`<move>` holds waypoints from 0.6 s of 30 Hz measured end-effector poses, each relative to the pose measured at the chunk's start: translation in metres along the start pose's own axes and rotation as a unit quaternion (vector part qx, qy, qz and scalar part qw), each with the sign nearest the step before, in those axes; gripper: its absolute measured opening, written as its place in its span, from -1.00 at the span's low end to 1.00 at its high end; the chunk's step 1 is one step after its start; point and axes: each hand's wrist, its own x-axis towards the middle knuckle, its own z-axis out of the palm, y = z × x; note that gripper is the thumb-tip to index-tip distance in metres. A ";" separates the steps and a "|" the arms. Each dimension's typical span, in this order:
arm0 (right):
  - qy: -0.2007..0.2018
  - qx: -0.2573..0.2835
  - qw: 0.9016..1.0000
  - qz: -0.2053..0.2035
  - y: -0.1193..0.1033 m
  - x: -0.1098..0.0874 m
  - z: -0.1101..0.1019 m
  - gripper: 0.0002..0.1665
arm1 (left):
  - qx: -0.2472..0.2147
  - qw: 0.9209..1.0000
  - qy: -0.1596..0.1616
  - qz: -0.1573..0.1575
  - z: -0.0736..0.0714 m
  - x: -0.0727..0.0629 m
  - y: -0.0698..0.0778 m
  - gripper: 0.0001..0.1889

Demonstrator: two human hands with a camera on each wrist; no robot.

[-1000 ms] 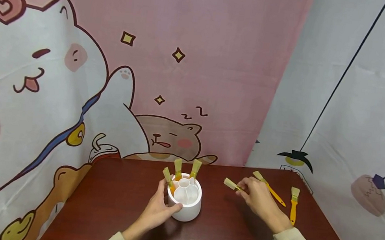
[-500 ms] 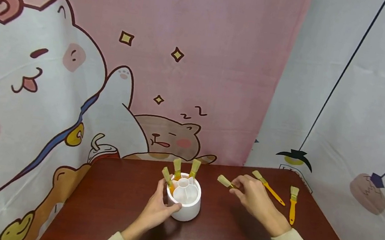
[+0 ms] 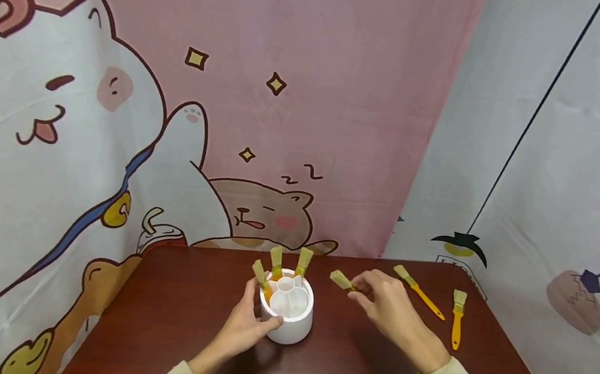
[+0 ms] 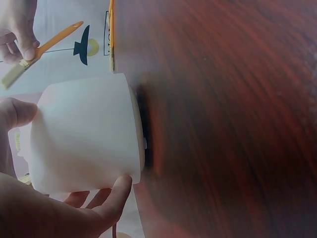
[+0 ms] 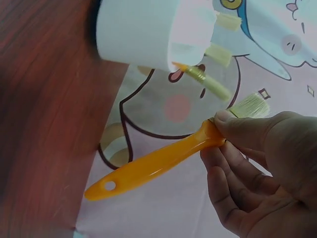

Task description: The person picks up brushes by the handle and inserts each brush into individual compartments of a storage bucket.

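A white round holder (image 3: 290, 329) with several inner compartments stands on the table; my left hand (image 3: 244, 322) grips its side, thumb at the front and fingers round the left. Three brushes (image 3: 276, 259) stand in the holder, bristles up, along its back and left. To the right of it, my right hand (image 3: 389, 305) pinches a flat paintbrush (image 5: 158, 161) just below its bristles, between thumb and fingers. In the right wrist view its orange handle, with a hole near the end, points down and away from the palm. The bristles (image 3: 342, 279) point left toward the holder in the head view.
Two more orange-handled brushes lie on the dark red table (image 3: 182, 297): one slanted brush (image 3: 423, 297) behind my right hand, and another brush (image 3: 457, 322) near the right edge. Cartoon-printed cloth (image 3: 340, 124) hangs behind the table and along its sides.
My right hand has moved left toward the holder, carrying the paintbrush. The left hand and the holder have stayed in place.
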 end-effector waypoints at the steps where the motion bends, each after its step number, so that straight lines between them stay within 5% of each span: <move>1: 0.002 0.003 1.000 -0.004 -0.002 0.001 0.000 -0.70 | 0.001 1.000 0.001 0.000 0.000 0.000 0.000 0.10; 18: 0.036 0.048 0.995 -0.082 -0.027 0.007 0.008 -0.64 | 0.004 1.000 -0.004 -0.007 -0.001 -0.002 0.003 0.08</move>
